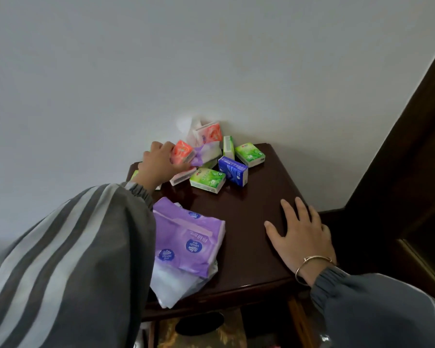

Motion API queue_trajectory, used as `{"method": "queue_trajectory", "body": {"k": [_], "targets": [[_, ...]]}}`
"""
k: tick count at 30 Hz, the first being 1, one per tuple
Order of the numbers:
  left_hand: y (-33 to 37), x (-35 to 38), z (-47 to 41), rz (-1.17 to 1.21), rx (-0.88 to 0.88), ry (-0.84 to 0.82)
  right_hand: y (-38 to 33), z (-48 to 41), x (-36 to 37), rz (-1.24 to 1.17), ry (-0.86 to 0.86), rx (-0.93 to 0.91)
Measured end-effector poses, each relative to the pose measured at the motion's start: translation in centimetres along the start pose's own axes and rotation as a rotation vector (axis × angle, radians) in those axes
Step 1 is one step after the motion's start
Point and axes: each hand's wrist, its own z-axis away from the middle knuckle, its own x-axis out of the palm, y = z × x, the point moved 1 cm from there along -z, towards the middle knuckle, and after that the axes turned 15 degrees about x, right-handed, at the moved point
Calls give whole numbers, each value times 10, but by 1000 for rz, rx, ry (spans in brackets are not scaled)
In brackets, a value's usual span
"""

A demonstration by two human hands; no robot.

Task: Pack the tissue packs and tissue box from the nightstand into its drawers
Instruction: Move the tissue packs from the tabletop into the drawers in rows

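Small tissue packs lie in a pile at the back of the dark wooden nightstand [256,212]. My left hand [158,164] reaches into the pile and grips an orange pack [183,151]. Around it lie a second orange pack [209,133], green packs [207,179] [250,154], a blue pack [232,170] and a small purple pack [206,153]. A large purple soft tissue pack [186,239] lies at the front left, overhanging the edge. My right hand [299,234] rests flat on the nightstand's right side, fingers spread. Below the front edge a drawer [294,320] stands open.
A white wall stands behind and to the left of the nightstand. A dark wooden headboard [412,146] rises on the right. Inside the open drawer a patterned item with a dark oval opening [199,325] shows.
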Motion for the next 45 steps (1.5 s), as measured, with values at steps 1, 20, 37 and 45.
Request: {"method": "queue_trajectory", "body": {"k": [1, 20, 37, 45], "targets": [[2, -6, 3, 33, -9, 64, 0, 0, 0, -4, 2, 1], [40, -98, 203, 57, 187, 361, 1, 5, -13, -103, 25, -9], [-16, -71, 239, 169, 90, 439, -168, -50, -29, 45, 36, -242], [-20, -72, 242, 200, 65, 459, -168, -48, -23, 133, 9, -358]]}}
